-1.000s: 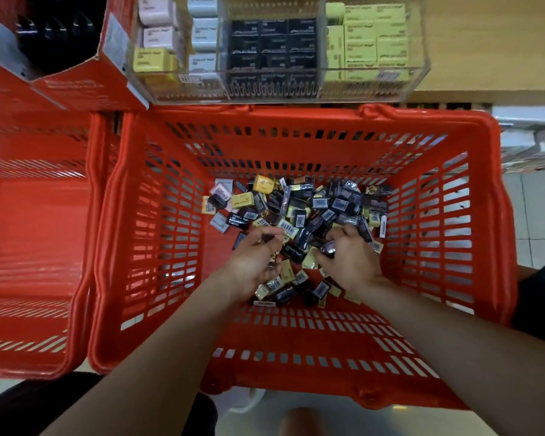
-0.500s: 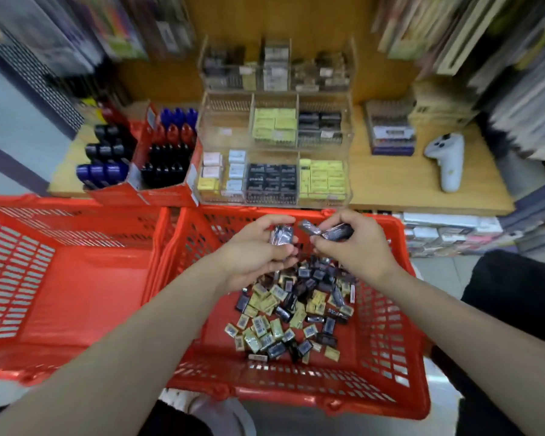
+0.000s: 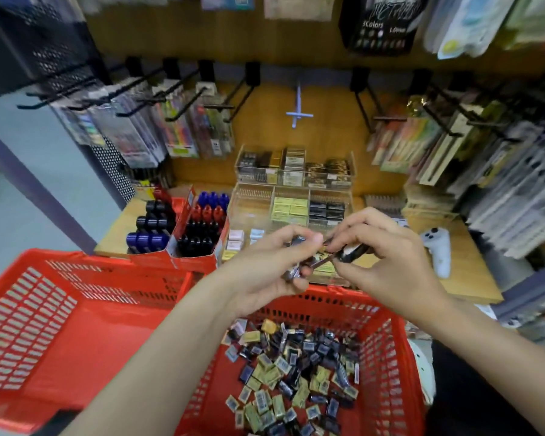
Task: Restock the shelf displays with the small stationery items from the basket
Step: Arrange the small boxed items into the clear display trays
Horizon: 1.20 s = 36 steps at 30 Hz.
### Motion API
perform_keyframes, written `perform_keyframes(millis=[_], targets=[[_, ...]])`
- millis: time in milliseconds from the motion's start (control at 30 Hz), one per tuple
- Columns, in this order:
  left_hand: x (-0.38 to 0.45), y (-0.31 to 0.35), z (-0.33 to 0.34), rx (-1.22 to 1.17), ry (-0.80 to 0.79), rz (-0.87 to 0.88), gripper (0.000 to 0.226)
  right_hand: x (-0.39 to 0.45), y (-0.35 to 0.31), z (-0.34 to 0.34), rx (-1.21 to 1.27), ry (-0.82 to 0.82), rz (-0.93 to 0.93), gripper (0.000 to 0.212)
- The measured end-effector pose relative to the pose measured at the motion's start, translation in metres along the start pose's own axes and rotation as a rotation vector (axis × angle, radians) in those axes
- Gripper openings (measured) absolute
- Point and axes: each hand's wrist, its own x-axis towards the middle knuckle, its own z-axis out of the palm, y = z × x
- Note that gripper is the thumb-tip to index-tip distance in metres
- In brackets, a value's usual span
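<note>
Clear acrylic display case (image 3: 291, 196), tiered, on the wooden shelf (image 3: 472, 278): compartments part-filled with small boxed items, yellow and dark. It lies directly ahead of and just beyond both hands, its compartments running side to side across the view.

Left hand (image 3: 265, 272): raised over the far rim of the red basket (image 3: 400, 372), fingers curled round a small clutch of dark packets (image 3: 296, 247).

Right hand (image 3: 387, 262): level with the left and nearly touching it, thumb and fingers pinching another dark packet (image 3: 351, 251) (long axis roughly left to right, pointing toward the left hand).

Stock remaining: a loose heap of small packets (image 3: 293, 382), dark and gold, on the basket floor below the forearms.

Adjacent: a second red basket (image 3: 60, 309) to the left; red cartons of markers (image 3: 199, 228) beside the case; a white controller (image 3: 438, 250) on the shelf to the right.

Judgement: both hands stand about equally near the case; the right, with its single packet, seems better placed to reach forward into the dark-stock compartments.
</note>
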Motion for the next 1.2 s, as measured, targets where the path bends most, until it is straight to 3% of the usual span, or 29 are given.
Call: perform_keyframes(millis=[67, 133, 267, 333, 400, 467, 533, 733, 1000, 1200], targets=[[0.001, -0.003, -0.002, 0.033, -0.003, -0.016, 0.013, 0.001, -0.001, -0.001, 0.007, -0.053, 0.013, 0.032], [0.003, -0.007, -0.005, 0.022, 0.047, -0.013, 0.012, 0.001, 0.0, -0.001, 0.055, -0.102, 0.114, 0.042], [0.01, -0.01, -0.01, -0.088, 0.256, 0.043, 0.024, 0.003, 0.001, -0.003, 0.229, -0.012, 0.614, 0.053], [0.012, -0.012, -0.011, -0.159, 0.284, 0.059, 0.031, 0.005, 0.003, -0.003, 0.492, -0.044, 0.902, 0.064], [0.014, -0.014, -0.008, -0.224, 0.262, 0.056, 0.034, 0.007, 0.003, -0.002, 0.888, -0.064, 1.056, 0.057], [0.015, -0.015, -0.005, -0.283, 0.246, 0.045, 0.036, 0.009, 0.002, -0.003, 1.134, -0.036, 1.093, 0.037], [0.017, -0.014, -0.004, -0.319, 0.249, 0.045, 0.039, 0.01, 0.0, -0.006, 1.191, -0.049, 1.064, 0.033], [0.017, -0.012, -0.002, -0.335, 0.251, 0.06, 0.04, 0.012, -0.001, -0.008, 0.927, -0.045, 1.035, 0.035], [0.017, -0.014, 0.003, -0.381, 0.227, 0.067, 0.029, 0.007, 0.002, -0.006, 0.963, -0.015, 1.012, 0.024], [0.023, -0.019, 0.013, -0.479, 0.228, -0.047, 0.016, 0.002, -0.004, 0.011, 0.967, 0.151, 1.112, 0.027]])
